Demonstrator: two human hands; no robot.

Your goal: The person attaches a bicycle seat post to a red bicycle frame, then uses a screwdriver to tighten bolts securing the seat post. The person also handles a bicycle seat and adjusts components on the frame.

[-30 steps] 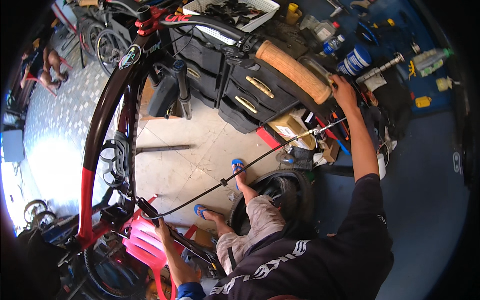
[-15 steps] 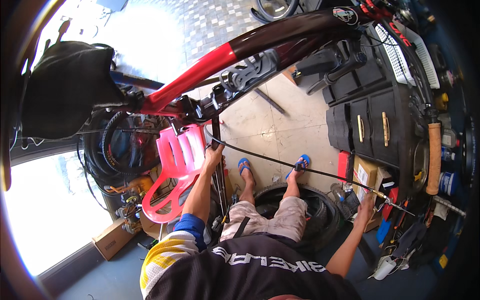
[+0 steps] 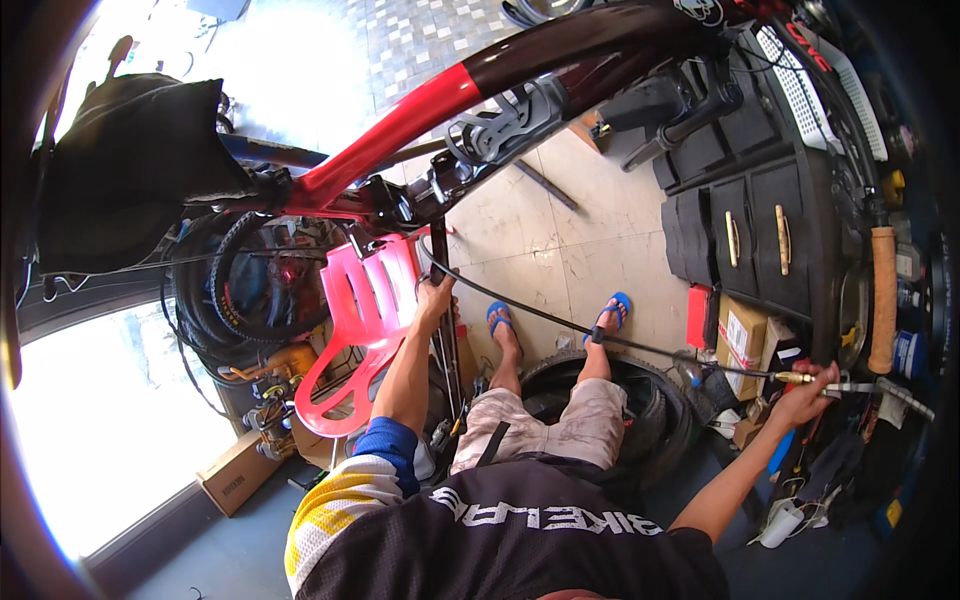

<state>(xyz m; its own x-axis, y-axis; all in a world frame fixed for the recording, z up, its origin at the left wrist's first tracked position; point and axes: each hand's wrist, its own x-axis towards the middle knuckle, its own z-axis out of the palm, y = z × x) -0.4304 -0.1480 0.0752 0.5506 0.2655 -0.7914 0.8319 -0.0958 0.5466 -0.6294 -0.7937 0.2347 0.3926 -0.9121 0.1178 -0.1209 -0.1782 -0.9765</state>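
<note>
My left hand [image 3: 437, 296] is closed around the lower end of a black bar [image 3: 438, 245] that hangs under the red and black bike frame [image 3: 420, 118]. The bar may be a crank arm; my fingers hide its end. From close beside it, a black hose [image 3: 540, 315] runs across to the right, over my legs. It ends in a brass fitting [image 3: 795, 378] with a silver part past it. At that end my right hand [image 3: 803, 402] has its fingers closed round the hose end. The fingers partly cover the silver part.
A pink plastic chair [image 3: 365, 300] stands left of my legs, with bike tyres [image 3: 235, 280] behind it. Between my feet and me lies a tyre [image 3: 655, 400]. Black drawers [image 3: 735, 230] and assorted tools line the right side. A cardboard box [image 3: 238, 472] rests lower left.
My right hand has moved right, along the hose to its brass end, and now closes there. The left hand keeps its grip on the black bar. The whole view has shifted slightly.
</note>
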